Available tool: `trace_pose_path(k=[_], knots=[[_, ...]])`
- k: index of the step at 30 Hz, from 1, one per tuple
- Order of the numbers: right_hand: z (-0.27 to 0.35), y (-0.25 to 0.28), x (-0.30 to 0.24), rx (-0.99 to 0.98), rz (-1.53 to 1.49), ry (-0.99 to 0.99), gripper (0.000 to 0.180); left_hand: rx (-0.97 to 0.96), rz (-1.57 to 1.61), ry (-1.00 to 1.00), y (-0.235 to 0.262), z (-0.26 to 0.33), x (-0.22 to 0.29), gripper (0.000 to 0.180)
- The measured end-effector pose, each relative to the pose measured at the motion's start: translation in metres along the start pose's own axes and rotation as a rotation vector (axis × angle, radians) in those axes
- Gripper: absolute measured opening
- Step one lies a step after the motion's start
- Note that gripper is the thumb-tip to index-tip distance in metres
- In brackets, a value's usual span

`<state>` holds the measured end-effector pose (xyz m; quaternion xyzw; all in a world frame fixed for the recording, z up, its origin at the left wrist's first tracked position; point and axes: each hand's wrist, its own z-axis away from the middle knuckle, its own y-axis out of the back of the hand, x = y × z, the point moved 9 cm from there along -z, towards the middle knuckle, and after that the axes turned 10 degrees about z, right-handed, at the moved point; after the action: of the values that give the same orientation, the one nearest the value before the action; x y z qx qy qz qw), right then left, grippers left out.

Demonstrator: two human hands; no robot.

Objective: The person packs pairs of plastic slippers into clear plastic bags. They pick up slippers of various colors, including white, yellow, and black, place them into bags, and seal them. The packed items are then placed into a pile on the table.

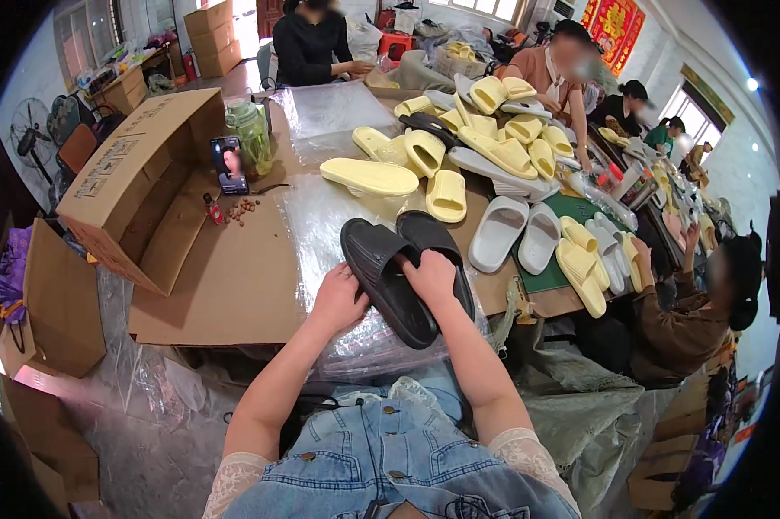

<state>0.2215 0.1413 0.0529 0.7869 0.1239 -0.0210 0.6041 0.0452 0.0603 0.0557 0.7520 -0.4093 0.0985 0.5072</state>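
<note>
Two black slippers (pixel 377 257) at the hands (pixel 341 298), one between them.

I see the person's left hand (pixel 341 294) touching the side of one black slide slipper (pixel 393 287) while the right hand (pixel 430 275) grips it by the foot opening. Beyond lies a heap of pale-yellow and grey slippers (pixel 498 149); leftward, a brown cardboard box (pixel 117 169) lies open beside a lit phone (pixel 229 166).
</note>
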Motion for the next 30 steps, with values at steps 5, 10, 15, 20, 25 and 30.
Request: trace_pose_path(k=[5,10,15,20,25,30], knots=[[0.018,0.027,0.020,0.197,-0.267,-0.048,0.052,0.036,0.001,0.022,0.001,0.002,-0.003,0.038],[0.071,0.043,0.082,0.356,-0.915,-0.073,0.028,0.028,0.069,0.007,0.003,0.003,0.003,0.040],[0.137,0.022,0.175,0.255,-1.281,-0.326,0.030,-0.088,0.154,-0.156,0.003,0.005,0.020,0.043],[0.149,0.045,0.211,0.255,-1.232,-0.272,0.035,-0.223,0.045,-0.082,-0.012,0.013,0.023,0.048],[0.147,0.043,0.198,0.268,-1.331,-0.208,0.040,-0.082,0.163,-0.037,-0.010,0.011,0.014,0.027],[0.140,0.069,0.147,0.238,-1.025,-0.130,0.035,-0.042,0.130,-0.005,-0.010,0.006,0.011,0.015]])
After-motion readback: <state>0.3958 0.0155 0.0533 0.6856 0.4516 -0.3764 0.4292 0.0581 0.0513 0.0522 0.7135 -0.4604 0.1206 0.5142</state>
